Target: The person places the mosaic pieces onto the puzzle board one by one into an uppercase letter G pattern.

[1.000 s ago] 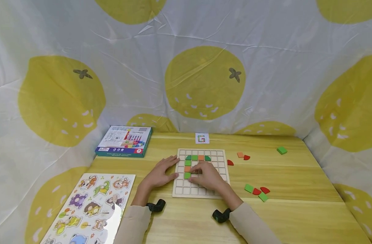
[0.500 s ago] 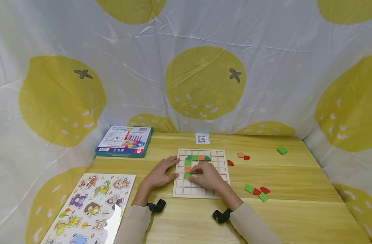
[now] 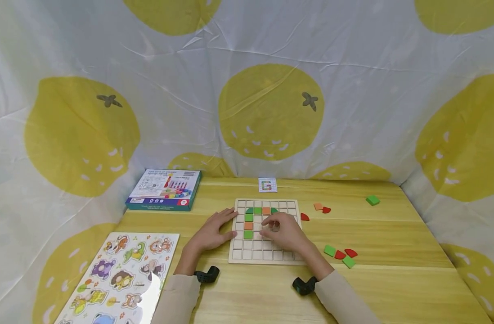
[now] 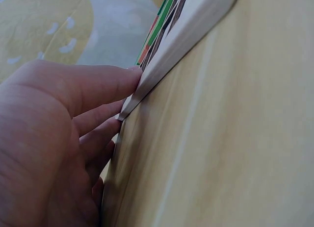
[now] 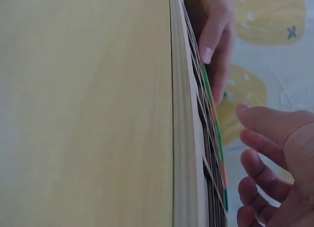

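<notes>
A wooden grid board point(image 3: 263, 255) lies on the table. Tiles form a line down its left side and along its top: a light green square point(image 3: 248, 234) lowest, an orange square point(image 3: 249, 226) above it, and dark green quarter-rounds at the top corners. My left hand point(image 3: 213, 230) rests at the board's left edge; in the left wrist view its thumb point(image 4: 113, 85) touches the rim. Over the middle of the board hovers my right hand point(image 3: 286, 233), fingers loosely bent. The right wrist view shows nothing between its thumb point(image 5: 265, 121) and fingers. It hides part of the grid.
Loose green, red and orange tiles lie right of the board, including a green square point(image 3: 373, 200) farther off. A small pattern card point(image 3: 267, 185) lies behind it. At left are a boxed toy point(image 3: 163, 189) and an animal puzzle point(image 3: 123, 270). A patterned cloth encloses the table.
My right hand has drawn back to the right from the lowest green square in the left column, leaving it and the orange square in full view. The left hand stays at the board's edge.
</notes>
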The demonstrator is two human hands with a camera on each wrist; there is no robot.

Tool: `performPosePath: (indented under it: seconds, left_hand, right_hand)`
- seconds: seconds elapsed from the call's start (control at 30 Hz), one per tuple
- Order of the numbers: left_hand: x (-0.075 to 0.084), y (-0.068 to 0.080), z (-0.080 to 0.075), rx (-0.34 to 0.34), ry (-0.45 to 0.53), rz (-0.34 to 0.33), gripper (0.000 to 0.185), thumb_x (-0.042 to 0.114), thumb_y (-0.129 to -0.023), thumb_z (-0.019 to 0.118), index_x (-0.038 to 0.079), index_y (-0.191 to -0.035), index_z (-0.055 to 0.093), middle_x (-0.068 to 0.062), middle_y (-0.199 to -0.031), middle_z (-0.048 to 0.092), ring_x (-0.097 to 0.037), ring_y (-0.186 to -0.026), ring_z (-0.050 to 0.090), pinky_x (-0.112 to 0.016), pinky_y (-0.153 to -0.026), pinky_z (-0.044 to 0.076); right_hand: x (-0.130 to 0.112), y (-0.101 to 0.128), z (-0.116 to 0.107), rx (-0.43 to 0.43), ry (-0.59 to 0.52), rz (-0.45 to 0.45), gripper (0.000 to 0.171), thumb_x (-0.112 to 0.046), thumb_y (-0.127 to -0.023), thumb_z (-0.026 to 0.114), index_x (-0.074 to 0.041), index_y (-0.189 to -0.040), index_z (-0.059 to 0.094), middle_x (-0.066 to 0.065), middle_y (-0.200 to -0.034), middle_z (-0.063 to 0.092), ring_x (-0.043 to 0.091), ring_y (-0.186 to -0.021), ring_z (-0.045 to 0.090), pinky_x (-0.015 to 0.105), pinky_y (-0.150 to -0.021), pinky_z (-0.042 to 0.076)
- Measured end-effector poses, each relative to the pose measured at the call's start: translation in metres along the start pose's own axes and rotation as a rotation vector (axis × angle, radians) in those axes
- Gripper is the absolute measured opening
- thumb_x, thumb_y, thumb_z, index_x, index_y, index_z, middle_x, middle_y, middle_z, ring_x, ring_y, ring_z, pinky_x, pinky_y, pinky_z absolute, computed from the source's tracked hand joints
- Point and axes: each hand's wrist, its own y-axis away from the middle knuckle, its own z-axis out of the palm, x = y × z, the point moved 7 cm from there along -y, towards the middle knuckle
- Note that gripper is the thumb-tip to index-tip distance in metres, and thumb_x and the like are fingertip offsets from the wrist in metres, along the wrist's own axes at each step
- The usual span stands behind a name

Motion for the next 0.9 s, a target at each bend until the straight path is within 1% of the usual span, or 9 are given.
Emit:
performPosePath:
  seconds: [0.13,0.27,0.4,0.53,0.77,0.9]
  left_hand:
    - [0.001,0.0,-0.001,0.0,-0.008,0.013,0.065,0.037,-0.098,0.065,0.023,-0.158,0.044,-0.001,-0.17,0.031,-0.029,-0.16,0.022,-0.049,-0.132,0.011]
    - [0.001,0.0,-0.001,-0.004,-0.007,0.024,0.063,0.036,-0.098,0.066,0.023,-0.157,0.046,-0.004,-0.17,0.031,-0.031,-0.16,0.022,-0.05,-0.132,0.011]
    - [0.002,-0.001,-0.001,-0.005,-0.003,0.025,0.063,0.036,-0.098,0.065,0.022,-0.157,0.047,-0.003,-0.17,0.031,-0.031,-0.16,0.021,-0.05,-0.132,0.011]
    - [0.002,-0.001,-0.001,-0.001,-0.003,0.027,0.063,0.036,-0.098,0.065,0.022,-0.157,0.047,-0.003,-0.17,0.031,-0.031,-0.159,0.022,-0.05,-0.132,0.011]
    - [0.002,0.0,-0.001,-0.004,-0.009,0.02,0.063,0.036,-0.099,0.065,0.022,-0.157,0.047,-0.004,-0.17,0.031,-0.031,-0.16,0.021,-0.049,-0.133,0.01]
    - [0.003,0.0,0.0,0.0,-0.008,0.03,0.062,0.036,-0.099,0.065,0.021,-0.157,0.047,-0.005,-0.169,0.032,-0.033,-0.159,0.022,-0.05,-0.132,0.011]
  right_hand:
    - [0.014,0.004,-0.017,0.037,-0.006,0.034,0.016,-0.026,-0.087,0.083,-0.019,-0.101,0.081,-0.007,-0.086,0.065,0.015,-0.081,0.056,0.027,-0.071,0.049]
    - [0.029,0.009,-0.036,0.065,-0.007,0.068,0.018,-0.026,-0.088,0.084,-0.017,-0.103,0.08,-0.005,-0.086,0.065,0.016,-0.081,0.055,0.027,-0.068,0.048]
    - [0.044,0.013,-0.056,0.088,0.012,0.072,0.021,-0.027,-0.088,0.083,-0.014,-0.105,0.079,-0.001,-0.087,0.063,0.017,-0.079,0.053,0.025,-0.067,0.046]
    - [0.061,0.016,-0.078,0.107,0.042,0.066,0.022,-0.026,-0.089,0.083,-0.013,-0.106,0.079,0.0,-0.088,0.065,0.018,-0.079,0.054,0.025,-0.066,0.046]
    - [0.097,0.017,-0.118,0.105,0.097,0.113,0.026,-0.023,-0.092,0.079,-0.009,-0.114,0.077,0.004,-0.093,0.066,0.02,-0.083,0.055,0.028,-0.07,0.048]
    - [0.117,0.017,-0.135,0.082,0.13,0.137,0.031,-0.027,-0.093,0.079,-0.01,-0.118,0.076,0.003,-0.094,0.067,0.02,-0.083,0.056,0.028,-0.071,0.049]
